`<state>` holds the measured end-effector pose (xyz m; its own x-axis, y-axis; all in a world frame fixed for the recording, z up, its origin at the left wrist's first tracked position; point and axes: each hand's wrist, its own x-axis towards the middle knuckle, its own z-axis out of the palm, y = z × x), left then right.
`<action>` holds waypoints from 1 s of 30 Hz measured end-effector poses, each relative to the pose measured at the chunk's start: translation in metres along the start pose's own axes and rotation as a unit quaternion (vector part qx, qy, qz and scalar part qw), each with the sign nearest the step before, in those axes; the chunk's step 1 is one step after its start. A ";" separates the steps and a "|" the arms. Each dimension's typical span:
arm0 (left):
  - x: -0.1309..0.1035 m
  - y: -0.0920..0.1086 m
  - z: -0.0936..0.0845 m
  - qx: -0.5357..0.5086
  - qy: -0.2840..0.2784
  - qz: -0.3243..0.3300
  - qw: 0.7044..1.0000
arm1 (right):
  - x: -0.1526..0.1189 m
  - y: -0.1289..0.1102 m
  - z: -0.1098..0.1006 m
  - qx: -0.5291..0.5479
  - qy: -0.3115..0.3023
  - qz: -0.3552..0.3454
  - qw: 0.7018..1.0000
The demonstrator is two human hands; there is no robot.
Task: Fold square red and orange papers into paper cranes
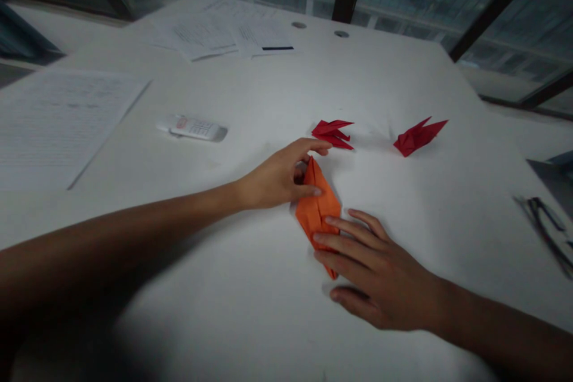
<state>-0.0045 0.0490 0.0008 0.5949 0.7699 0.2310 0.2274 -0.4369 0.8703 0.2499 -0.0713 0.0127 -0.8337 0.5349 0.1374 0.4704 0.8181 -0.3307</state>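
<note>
The folded orange paper lay on the white counter, under both hands. The left hand had its thumb on the far part, maybe to keep it still; whether those fingers pinched underneath, I couldn't tell. The right hand had fingers spread over the near end, maybe so it would lie flat.

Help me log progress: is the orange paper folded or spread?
Folded. The orange paper shows a narrow, pointed outline with overlapping flaps and a seam down its middle; the left hand and right hand touch it.
</note>
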 end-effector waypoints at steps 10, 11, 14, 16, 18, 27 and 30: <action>-0.007 0.006 0.004 0.298 -0.003 0.137 0.945 | 0.001 0.001 -0.001 -0.003 -0.008 0.000 1.000; -0.007 0.006 0.003 0.298 -0.017 0.140 0.944 | 0.001 0.001 -0.001 -0.004 -0.008 0.001 1.000; -0.004 0.005 0.001 0.276 -0.060 0.154 0.947 | 0.001 0.000 -0.001 -0.005 -0.005 -0.002 1.000; -0.003 0.003 0.001 0.264 -0.085 0.156 0.948 | 0.001 0.001 0.000 -0.006 0.021 -0.008 1.000; -0.002 0.003 0.000 0.263 -0.104 0.149 0.948 | 0.000 0.004 0.000 -0.010 0.071 -0.013 0.997; -0.003 0.011 -0.001 0.282 -0.141 0.171 0.934 | 0.000 0.023 0.000 0.009 0.116 0.146 0.982; -0.003 0.010 -0.001 0.287 -0.147 0.176 0.930 | 0.001 0.029 -0.002 0.031 0.138 0.179 0.974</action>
<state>-0.0050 0.0433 0.0094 0.8763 0.4083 0.2559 0.3026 -0.8796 0.3672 0.2632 -0.0462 0.0051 -0.5057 0.8267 0.2466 0.6909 0.5593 -0.4581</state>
